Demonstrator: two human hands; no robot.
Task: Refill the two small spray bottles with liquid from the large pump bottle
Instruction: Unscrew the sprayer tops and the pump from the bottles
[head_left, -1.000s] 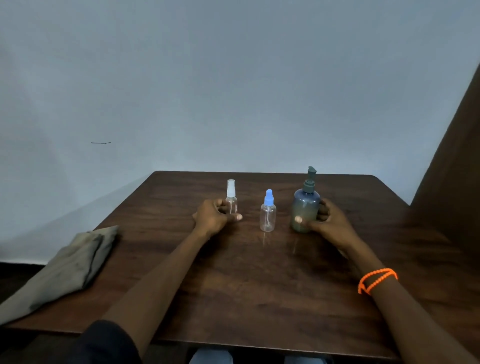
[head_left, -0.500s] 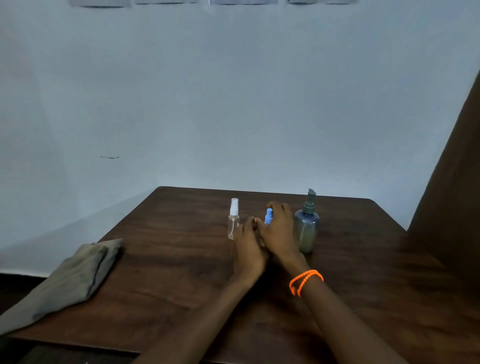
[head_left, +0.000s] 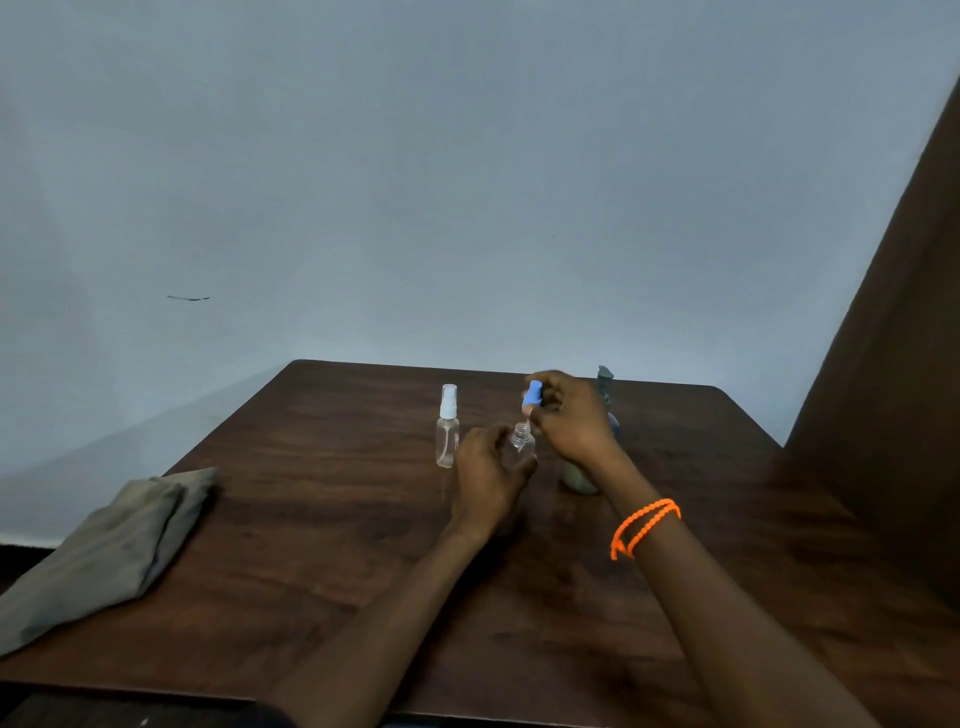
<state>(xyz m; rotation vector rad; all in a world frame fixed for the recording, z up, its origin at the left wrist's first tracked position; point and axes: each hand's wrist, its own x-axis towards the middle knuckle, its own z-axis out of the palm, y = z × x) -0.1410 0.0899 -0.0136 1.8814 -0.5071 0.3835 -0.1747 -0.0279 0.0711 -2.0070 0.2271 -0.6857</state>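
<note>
My left hand (head_left: 485, 470) grips a small clear spray bottle (head_left: 521, 441) upright on the brown table (head_left: 311, 545); its threaded neck is bare. Just above it, my right hand (head_left: 569, 415) pinches the blue spray cap (head_left: 532, 393), lifted clear of the neck. A second clear spray bottle with a white cap (head_left: 447, 426) stands untouched to the left. The large grey pump bottle (head_left: 605, 384) stands behind my right hand, which hides most of it; only its pump head and part of its base show.
A folded grey-green cloth (head_left: 109, 551) lies over the table's left edge. A dark brown panel (head_left: 893, 364) rises along the right side. A pale wall stands behind the table's far edge.
Both hands came together on the blue-capped bottle. The right hand has since taken the blue cap off and raised it, while the left hand holds the bottle's body.
</note>
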